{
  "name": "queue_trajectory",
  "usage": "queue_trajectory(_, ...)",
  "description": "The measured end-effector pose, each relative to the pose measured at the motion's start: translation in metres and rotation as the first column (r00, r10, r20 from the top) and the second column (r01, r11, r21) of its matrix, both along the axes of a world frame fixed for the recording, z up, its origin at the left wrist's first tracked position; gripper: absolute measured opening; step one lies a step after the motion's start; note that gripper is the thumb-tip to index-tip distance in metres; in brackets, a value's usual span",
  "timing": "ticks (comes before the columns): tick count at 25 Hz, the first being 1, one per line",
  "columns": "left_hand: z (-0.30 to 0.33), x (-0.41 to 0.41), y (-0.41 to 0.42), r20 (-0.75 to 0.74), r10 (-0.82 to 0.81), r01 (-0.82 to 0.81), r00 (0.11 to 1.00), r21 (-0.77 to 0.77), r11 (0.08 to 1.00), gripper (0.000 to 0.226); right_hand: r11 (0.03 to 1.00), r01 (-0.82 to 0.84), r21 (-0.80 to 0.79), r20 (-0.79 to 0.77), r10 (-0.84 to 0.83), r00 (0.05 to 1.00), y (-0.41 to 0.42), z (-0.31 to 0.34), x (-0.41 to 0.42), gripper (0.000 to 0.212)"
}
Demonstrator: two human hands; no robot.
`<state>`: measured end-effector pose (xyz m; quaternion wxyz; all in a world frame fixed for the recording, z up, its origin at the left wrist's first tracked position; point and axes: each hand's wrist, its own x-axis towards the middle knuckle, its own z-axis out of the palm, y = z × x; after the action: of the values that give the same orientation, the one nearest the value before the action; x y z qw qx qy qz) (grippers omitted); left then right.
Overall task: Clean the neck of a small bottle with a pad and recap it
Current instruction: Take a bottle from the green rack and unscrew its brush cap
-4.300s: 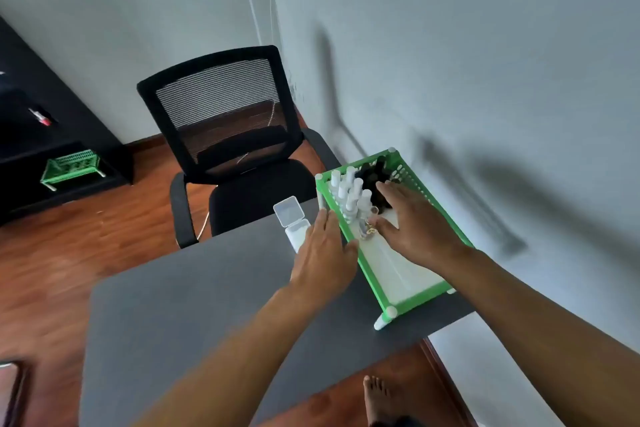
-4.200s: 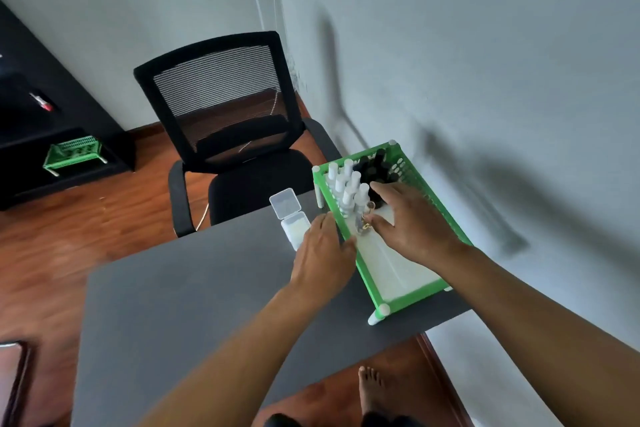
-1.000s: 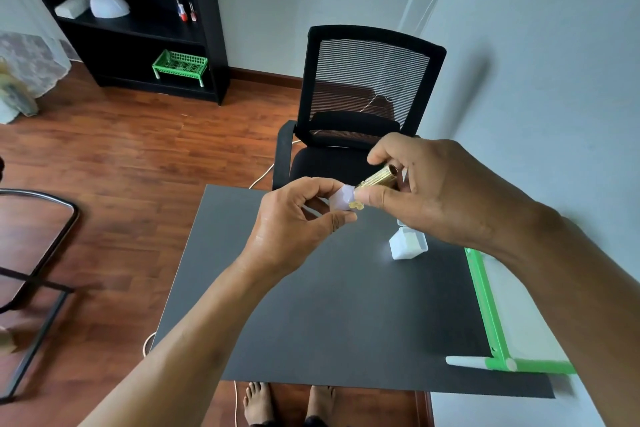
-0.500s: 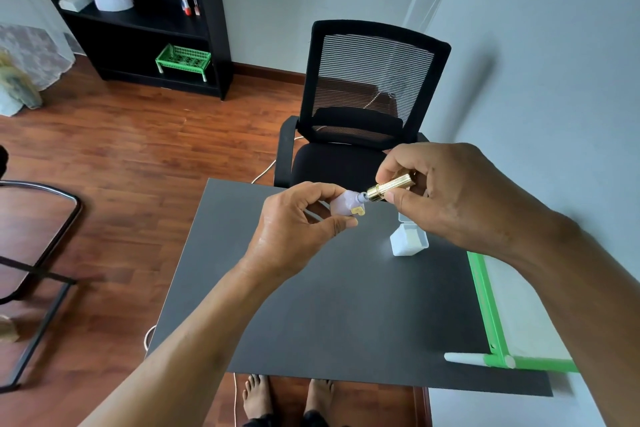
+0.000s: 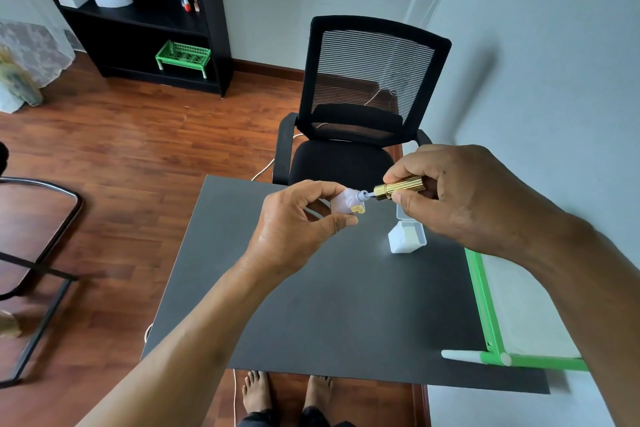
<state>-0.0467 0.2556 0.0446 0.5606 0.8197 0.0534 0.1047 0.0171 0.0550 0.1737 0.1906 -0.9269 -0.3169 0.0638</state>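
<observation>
A small pale lilac bottle (image 5: 344,202) with a gold heart charm is pinched in my left hand (image 5: 294,229), lying on its side above the dark table. Its bare neck points right. My right hand (image 5: 464,198) grips the gold ribbed cap (image 5: 401,188), which sits just off the neck with a thin stem still reaching into the bottle. A small open white box (image 5: 407,236) holding white pads stands on the table under my right hand. No loose pad shows in either hand.
The dark grey table (image 5: 332,305) fills the middle. A green-framed tray (image 5: 485,305) lies along its right edge by the wall. A black mesh chair (image 5: 363,107) stands beyond the far edge. A black shelf (image 5: 138,10) stands far left. Bare feet show below the near edge.
My right hand has drawn the gold cap away to the right, so the bottle's neck and stem now show. Seconds earlier both hands were at the green tray, picking out the bottle.
</observation>
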Motion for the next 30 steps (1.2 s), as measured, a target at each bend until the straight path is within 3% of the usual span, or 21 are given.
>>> queue_trajectory(26,-0.005,0.018,-0.023,0.012,0.030,-0.030,0.999,-0.018,0.999,0.032,1.000,-0.003,0.002,0.034,0.003,0.999,-0.039,-0.004,0.029,0.013)
queue_trajectory(30,-0.007,0.015,-0.027,0.017,0.044,-0.043,0.999,-0.044,0.998,0.032,0.996,0.023,0.086,0.004,-0.023,1.000,-0.054,-0.016,0.029,0.011)
